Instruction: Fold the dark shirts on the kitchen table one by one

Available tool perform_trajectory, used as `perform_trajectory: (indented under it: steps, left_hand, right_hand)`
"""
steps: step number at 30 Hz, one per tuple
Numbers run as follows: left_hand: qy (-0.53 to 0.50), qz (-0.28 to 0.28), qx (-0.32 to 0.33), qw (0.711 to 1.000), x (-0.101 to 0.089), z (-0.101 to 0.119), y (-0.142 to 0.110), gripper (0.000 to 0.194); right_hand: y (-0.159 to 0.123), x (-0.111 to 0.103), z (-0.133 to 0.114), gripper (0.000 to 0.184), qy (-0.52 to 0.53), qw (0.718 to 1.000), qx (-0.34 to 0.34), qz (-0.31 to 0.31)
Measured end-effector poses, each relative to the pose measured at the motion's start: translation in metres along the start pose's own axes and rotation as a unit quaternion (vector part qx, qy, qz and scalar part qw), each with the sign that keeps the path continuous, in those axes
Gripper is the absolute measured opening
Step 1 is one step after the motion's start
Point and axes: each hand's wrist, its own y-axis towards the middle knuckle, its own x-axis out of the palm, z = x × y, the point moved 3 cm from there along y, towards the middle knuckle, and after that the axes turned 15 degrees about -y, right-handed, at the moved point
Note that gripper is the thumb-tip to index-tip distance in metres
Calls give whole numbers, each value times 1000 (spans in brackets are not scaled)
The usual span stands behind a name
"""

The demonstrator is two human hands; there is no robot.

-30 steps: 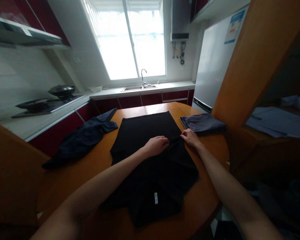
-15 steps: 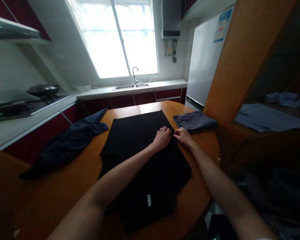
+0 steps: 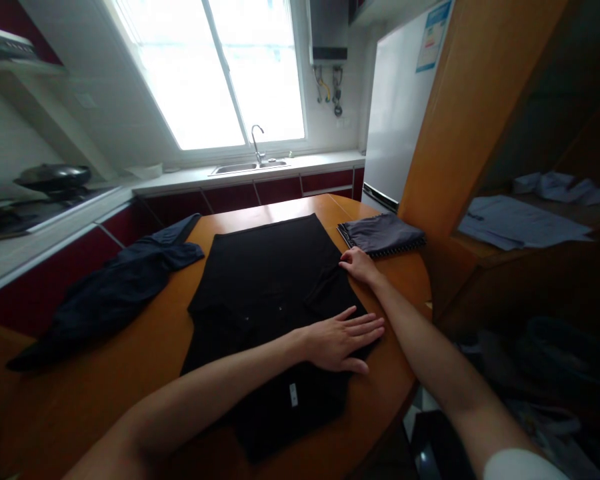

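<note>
1. The black garment [image 3: 265, 263] lies spread on the wooden desk [image 3: 407, 283], directly in front of the person. Its long axis runs away from the body towards the window [image 3: 220, 73], with a straight edge at the far end and a small white label [image 3: 293, 395] near the close end.
2. The right hand [image 3: 360, 265] is at the garment's right-hand edge, farther out than the other hand. Its grip is closed to a pinch, thumb against finger, and appears to have hold of that edge; the fabric between the fingertips is too small to make out.
3. The left hand [image 3: 347, 340] reaches across the garment to the same side, palm down. Its grip is wide, fingers spread, pinching nothing; the fingertips point at the right-hand edge.
4. The key relation: most of the garment lies to the left of both hands. The right is nearer the far end, the left nearer the label.
5. A folded grey stack [image 3: 387, 235] sits just beyond the right hand; a dark blue garment [image 3: 125, 273] lies well apart, on the left.
</note>
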Motion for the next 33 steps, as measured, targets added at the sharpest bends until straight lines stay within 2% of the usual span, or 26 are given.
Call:
perform_trajectory:
  steps: [3,6,8,11,13,16,19,21,23,27,30,33]
  left_hand:
    - [-28,-9,12,999,-5,4,1,76]
    - [-77,-23,39,996,-21,0,2,59]
    - [-85,35,15,996,-38,-17,4,44]
    - [-12,174,-115,978,-54,-59,7,46]
    - [50,193,-184,962,-50,-82,7,58]
    - [93,176,-216,956,-37,-100,7,72]
    - [83,219,-238,943,-35,-106,4,69]
    - [71,269,-271,921,-39,-110,1,60]
    - [67,290,-302,906,-42,-116,-2,55]
    - [70,266,-317,908,-39,-124,-3,59]
    - [73,263,-326,905,-36,-123,-4,61]
    - [81,252,-332,906,-33,-118,-3,64]
  right_hand:
    - [0,1,1,18,2,1000,0,0]
    - [1,1,2,17,6,1000,1,2]
    - [2,2,3,16,12,1000,-1,2]
    - [4,3,4,14,23,1000,-2,2]
    - [5,4,5,13,25,1000,-2,4]
    - [6,5,6,10,30,999,-11,9]
    - [7,4,7,13,37,999,-17,11]
    - [6,2,7,22,42,999,-16,10]
    - [3,0,6,32,47,999,-17,2]
    - [-5,-7,3,38,22,1000,-6,16]
    - [-10,-9,-3,27,3,999,-21,49]
    - [-12,-1,-5,19,0,998,-51,41]
